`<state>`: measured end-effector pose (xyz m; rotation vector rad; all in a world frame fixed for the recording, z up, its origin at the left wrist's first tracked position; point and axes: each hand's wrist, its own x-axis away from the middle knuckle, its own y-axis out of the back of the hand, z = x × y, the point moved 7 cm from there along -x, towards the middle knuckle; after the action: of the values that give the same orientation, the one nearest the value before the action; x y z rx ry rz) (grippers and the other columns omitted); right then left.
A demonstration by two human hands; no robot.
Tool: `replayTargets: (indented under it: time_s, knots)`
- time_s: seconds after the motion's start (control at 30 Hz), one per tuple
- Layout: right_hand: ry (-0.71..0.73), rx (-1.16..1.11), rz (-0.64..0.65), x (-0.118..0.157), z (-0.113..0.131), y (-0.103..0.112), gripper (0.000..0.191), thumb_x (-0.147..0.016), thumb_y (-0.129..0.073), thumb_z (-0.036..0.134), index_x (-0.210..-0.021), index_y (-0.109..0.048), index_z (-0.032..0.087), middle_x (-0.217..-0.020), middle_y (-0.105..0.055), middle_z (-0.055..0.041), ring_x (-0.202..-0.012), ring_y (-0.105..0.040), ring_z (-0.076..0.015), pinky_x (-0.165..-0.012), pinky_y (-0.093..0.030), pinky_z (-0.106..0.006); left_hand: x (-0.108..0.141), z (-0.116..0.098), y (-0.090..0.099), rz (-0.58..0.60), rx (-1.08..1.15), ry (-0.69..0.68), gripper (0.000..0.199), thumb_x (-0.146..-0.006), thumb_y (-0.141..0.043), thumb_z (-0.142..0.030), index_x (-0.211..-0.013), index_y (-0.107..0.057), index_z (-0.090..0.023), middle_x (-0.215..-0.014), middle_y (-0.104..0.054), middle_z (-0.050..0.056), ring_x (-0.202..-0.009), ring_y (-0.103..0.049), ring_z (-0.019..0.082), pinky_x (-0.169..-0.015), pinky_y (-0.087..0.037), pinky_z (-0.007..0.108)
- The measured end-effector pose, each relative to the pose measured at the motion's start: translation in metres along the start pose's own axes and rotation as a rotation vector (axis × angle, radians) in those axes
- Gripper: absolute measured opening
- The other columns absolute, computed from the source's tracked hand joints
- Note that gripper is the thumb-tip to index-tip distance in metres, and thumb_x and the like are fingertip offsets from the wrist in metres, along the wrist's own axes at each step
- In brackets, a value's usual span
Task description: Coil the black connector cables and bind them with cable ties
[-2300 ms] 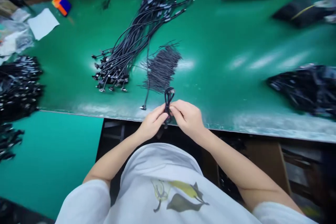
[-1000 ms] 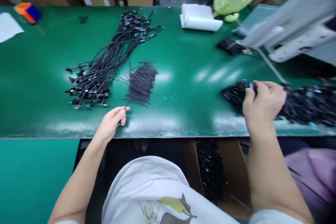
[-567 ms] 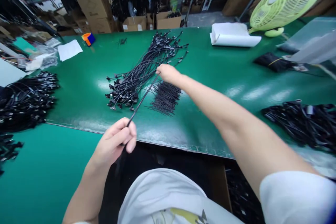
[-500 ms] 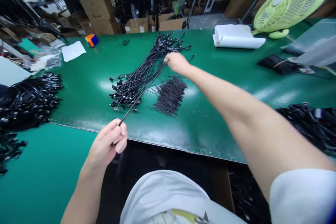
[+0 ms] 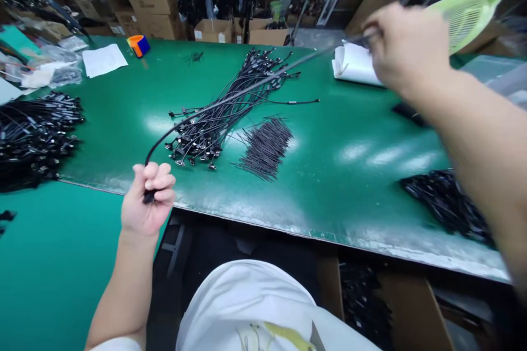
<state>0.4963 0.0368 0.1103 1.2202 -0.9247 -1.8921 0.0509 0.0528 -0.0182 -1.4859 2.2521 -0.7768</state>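
A single black cable stretches across the view between my two hands, above the bench. My left hand is closed around its lower end, near the front edge, and a dark connector shows below the fingers. Raised at the upper right, my right hand is closed on the other end, partly blurred by motion. Beneath the cable lies a loose bundle of black cables with connectors at both ends. To its right is a flat pile of short black ties.
On the green bench are a heap of cables at left, another cable pile at right, a paper sheet, an orange-and-blue tape roll and a white roll. A green fan stands behind my right hand.
My right hand has swung up and to the right, pulling the cable's far end out of the bundle. My left hand has shifted slightly left and up, still gripping.
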Motion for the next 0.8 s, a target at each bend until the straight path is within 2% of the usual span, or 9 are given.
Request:
replayTargets:
  time_s: [0.03,0.07,0.13,0.27,0.33,0.4,0.47,0.6,0.8]
  knots:
    - [0.043,0.147,-0.043,0.026,-0.001,-0.009,0.032,-0.097,-0.04,0.034,-0.096,-0.068,0.019,-0.105,-0.07,-0.0135,-0.109,-0.063,-0.029,-0.072,-0.038,-0.041,-0.001,0.003,0.003,-0.034,-0.015,0.025,0.025,-0.083,-0.075,-0.042,-0.074,-0.065,-0.021,-0.061,-0.044,-0.006,-0.052,-0.047,0.002,-0.045,-0.04,0.008]
    - [0.179,0.202,-0.009,0.055,0.008,-0.026,0.025,-0.097,-0.047,0.035,-0.095,-0.068,0.021,-0.09,-0.07,-0.0112,-0.085,-0.064,-0.0211,-0.065,-0.038,-0.034,-0.002,0.01,0.002,-0.044,-0.071,0.045,0.021,-0.086,-0.073,-0.042,-0.084,-0.068,-0.021,-0.065,-0.051,-0.005,-0.054,-0.052,0.002,-0.048,-0.043,0.009]
    - [0.532,0.144,0.062,0.128,0.046,-0.057,0.03,-0.099,-0.044,0.036,-0.087,-0.066,0.019,-0.066,-0.062,-0.0064,-0.051,-0.048,-0.0125,-0.049,-0.023,-0.026,-0.002,0.028,-0.01,0.001,-0.281,0.044,0.028,-0.091,-0.064,-0.045,-0.104,-0.069,-0.021,-0.084,-0.067,0.0,-0.073,-0.066,0.008,-0.067,-0.056,0.017]
    - [0.79,-0.002,0.218,0.23,0.12,-0.068,0.031,-0.103,-0.04,0.029,-0.085,-0.063,0.02,-0.066,-0.059,-0.0012,-0.056,-0.053,-0.0113,-0.049,-0.028,-0.026,0.013,0.076,-0.065,0.371,-0.799,-0.035,0.041,-0.095,-0.054,-0.051,-0.113,-0.069,-0.018,-0.118,-0.072,0.011,-0.116,-0.065,0.022,-0.105,-0.05,0.036]
    - [0.729,-0.022,0.185,0.231,0.133,-0.053,0.032,-0.103,-0.04,0.034,-0.087,-0.064,0.021,-0.068,-0.059,-0.0021,-0.057,-0.051,-0.0122,-0.048,-0.026,-0.028,0.029,0.103,-0.084,0.586,-0.841,0.101,0.041,-0.097,-0.049,-0.051,-0.109,-0.07,-0.018,-0.099,-0.074,0.009,-0.104,-0.068,0.02,-0.101,-0.051,0.036]
    - [0.621,-0.009,0.176,0.212,0.123,-0.043,0.036,-0.103,-0.039,0.042,-0.087,-0.065,0.022,-0.072,-0.062,-0.0036,-0.06,-0.053,-0.0135,-0.048,-0.023,-0.029,0.038,0.116,-0.086,0.634,-0.7,0.292,0.042,-0.098,-0.047,-0.05,-0.108,-0.069,-0.016,-0.07,-0.065,0.002,-0.073,-0.065,0.014,-0.085,-0.054,0.032]
    - [0.539,0.011,0.19,0.194,0.102,-0.041,0.042,-0.103,-0.037,0.049,-0.086,-0.065,0.023,-0.076,-0.066,-0.0045,-0.066,-0.058,-0.0155,-0.049,-0.024,-0.03,0.04,0.117,-0.078,0.554,-0.501,0.431,0.041,-0.095,-0.054,-0.051,-0.103,-0.069,-0.014,-0.054,-0.047,-0.006,-0.05,-0.048,0.008,-0.068,-0.052,0.027]
    - [0.43,-0.023,0.194,0.178,0.058,-0.05,0.054,-0.102,-0.027,0.062,-0.092,-0.067,0.027,-0.089,-0.072,-0.0053,-0.077,-0.064,-0.0214,-0.051,-0.033,-0.032,0.035,0.108,-0.062,0.409,-0.198,0.572,0.035,-0.086,-0.068,-0.047,-0.088,-0.07,-0.013,-0.048,-0.027,-0.011,-0.039,-0.023,0.002,-0.048,-0.038,0.02]
    - [0.213,-0.012,0.21,0.183,0.009,-0.074,0.064,-0.098,-0.015,0.07,-0.102,-0.067,0.033,-0.097,-0.072,-0.0096,-0.083,-0.064,-0.0275,-0.063,-0.041,-0.041,0.021,0.092,-0.04,0.07,-0.071,0.529,0.031,-0.1,-0.047,-0.031,-0.085,-0.068,-0.013,-0.05,-0.014,-0.011,-0.035,-0.011,0.001,-0.042,-0.03,0.015]
